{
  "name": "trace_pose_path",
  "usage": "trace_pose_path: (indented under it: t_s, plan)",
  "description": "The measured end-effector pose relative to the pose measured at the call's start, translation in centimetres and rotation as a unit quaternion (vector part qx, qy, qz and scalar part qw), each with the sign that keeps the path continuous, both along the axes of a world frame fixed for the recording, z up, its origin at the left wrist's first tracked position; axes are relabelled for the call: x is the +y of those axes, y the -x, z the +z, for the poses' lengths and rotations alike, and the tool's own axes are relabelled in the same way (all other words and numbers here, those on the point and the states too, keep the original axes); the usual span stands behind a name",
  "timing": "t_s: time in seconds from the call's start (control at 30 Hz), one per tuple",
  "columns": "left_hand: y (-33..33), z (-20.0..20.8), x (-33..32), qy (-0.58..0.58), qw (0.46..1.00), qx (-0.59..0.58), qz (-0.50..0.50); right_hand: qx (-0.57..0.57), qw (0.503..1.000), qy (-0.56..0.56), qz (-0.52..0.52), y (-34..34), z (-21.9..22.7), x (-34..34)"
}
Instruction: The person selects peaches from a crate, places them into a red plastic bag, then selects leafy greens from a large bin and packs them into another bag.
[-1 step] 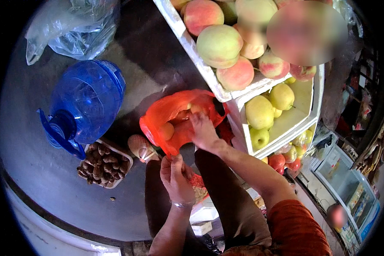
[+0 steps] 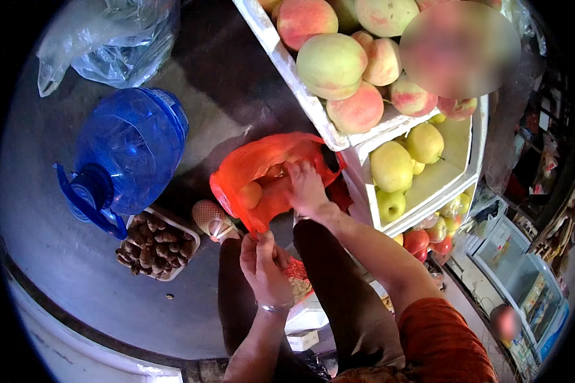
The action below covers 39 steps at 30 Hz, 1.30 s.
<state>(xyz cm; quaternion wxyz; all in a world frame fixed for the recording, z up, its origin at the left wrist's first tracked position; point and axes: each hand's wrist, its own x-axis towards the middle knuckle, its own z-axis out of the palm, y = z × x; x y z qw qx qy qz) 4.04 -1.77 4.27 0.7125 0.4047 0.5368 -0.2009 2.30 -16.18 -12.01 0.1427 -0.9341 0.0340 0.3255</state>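
Observation:
An orange-red plastic bag (image 2: 236, 163) stands open on the floor in front of me, with several round orange-coloured fruits (image 2: 250, 195) inside. My left hand (image 2: 264, 268), a bracelet at its wrist, pinches the bag's near rim between thumb and fingers. Inside the bag's mouth is my right hand (image 2: 310, 191), its fingers bent down toward the fruits at the far side. Its fingertips are partly hidden, so whether they grip a fruit does not show.
White foam boxes of peaches (image 2: 332, 67) and yellow-green pears (image 2: 391, 167) stand to the right, close to the bag. A blue water jug (image 2: 131, 150) lies at the left beside a tray of brown knobbly produce (image 2: 156, 246). Clear plastic bags (image 2: 124, 48) lie at the far left.
My right hand has shifted slightly within the bag, and the pale fruit by its fingertips shows less now. My left hand keeps its pinch on the rim.

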Motion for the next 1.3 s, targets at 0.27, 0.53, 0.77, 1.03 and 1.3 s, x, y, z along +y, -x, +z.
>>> trace_pose_path:
  t_s: [0.27,0.53,0.77,1.03,1.3]
  plan:
    - [0.7,0.3,0.8,-0.022,0.999,-0.028,-0.033,0.103,0.967,-0.173,-0.156,-2.3,-6.5,-1.0]
    - [1.2,0.2,0.6,0.010,0.997,-0.044,-0.059,0.082,0.988,-0.068,-0.108,-6.3,-6.9,-2.8]
    - [0.9,-0.3,0.2,0.002,0.998,-0.020,-0.052,0.212,0.908,-0.264,-0.248,-2.3,-7.6,-3.7]
    - [1.0,-0.5,-0.3,0.000,0.997,-0.002,-0.077,0.264,0.783,-0.389,-0.407,0.8,-6.6,-4.0]
    - [1.3,0.2,-0.3,-0.039,0.989,-0.034,-0.136,0.271,0.681,-0.470,-0.492,1.7,-1.9,-1.5]
